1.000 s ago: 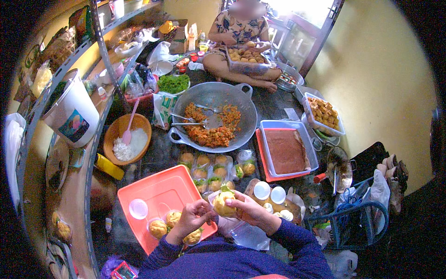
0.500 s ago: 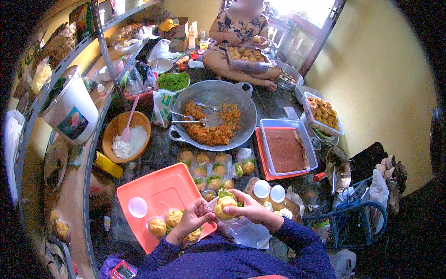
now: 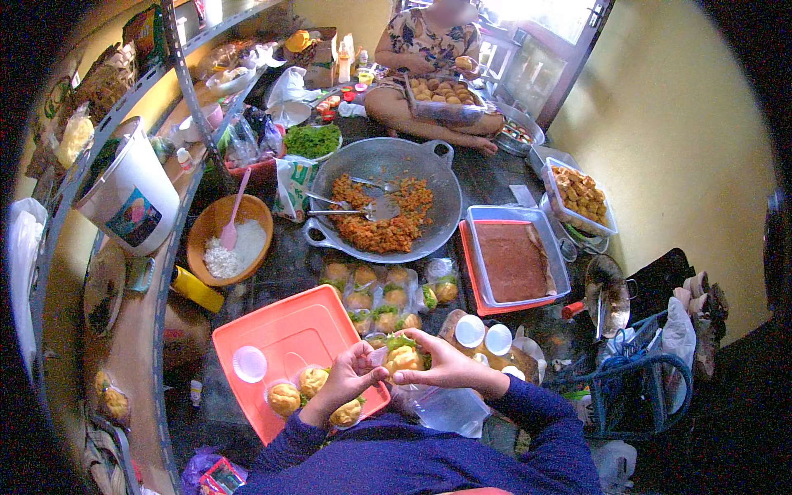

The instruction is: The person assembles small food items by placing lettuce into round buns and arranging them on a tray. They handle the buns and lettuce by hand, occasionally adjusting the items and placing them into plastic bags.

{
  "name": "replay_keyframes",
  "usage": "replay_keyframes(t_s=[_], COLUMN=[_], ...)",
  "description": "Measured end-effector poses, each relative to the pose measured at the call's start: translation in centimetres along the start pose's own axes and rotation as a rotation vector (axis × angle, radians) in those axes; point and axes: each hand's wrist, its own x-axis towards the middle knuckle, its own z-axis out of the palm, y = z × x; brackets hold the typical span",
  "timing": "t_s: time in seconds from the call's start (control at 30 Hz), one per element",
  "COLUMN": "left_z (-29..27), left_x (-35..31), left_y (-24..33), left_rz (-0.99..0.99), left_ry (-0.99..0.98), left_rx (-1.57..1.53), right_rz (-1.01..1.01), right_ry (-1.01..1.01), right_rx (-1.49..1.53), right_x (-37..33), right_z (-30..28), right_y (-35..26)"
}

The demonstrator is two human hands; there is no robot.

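In front of my body I hold a golden bun with green lettuce sticking out at its top. My right hand is closed round its right side, fingers over the lettuce and thumb beneath. On the other side my left hand pinches a thin, pale translucent wrapper against the bun. Below the left hand, an orange plastic lid carries several buns in paper cups and a small round pale lid. Clear packs of filled buns stand just beyond.
A large wok holds orange-red filling and metal utensils. Nearby are an orange bowl with a pink spoon, a clear box of brown paste, and a box of fried pieces. Across sits another person with a tub of buns.
The view has shifted slightly. My hands still hold the bun, which has turned a little, with my right fingers further over its top. The other person's hand has moved slightly with a bun.
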Motion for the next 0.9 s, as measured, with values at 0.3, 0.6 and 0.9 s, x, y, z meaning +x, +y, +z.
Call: replay_keyframes(t_s=[0.3, 0.6, 0.9], left_z=[-0.2, 0.4, 0.2], left_x=[-0.6, -0.9, -0.6], left_y=[0.4, 0.0, -0.3], left_rz=[-0.069, -0.132, -0.096], left_ry=[-0.105, -0.129, -0.172], left_rx=[-0.081, -0.034, 0.032], right_rz=[0.079, 0.176, 0.149], right_ry=[0.063, 0.044, 0.060], right_rx=[0.046, 0.204, 0.167], right_x=[-0.1, -0.5, -0.3], right_z=[-0.6, -0.7, -1.1], right_y=[0.3, 0.6, 0.6])
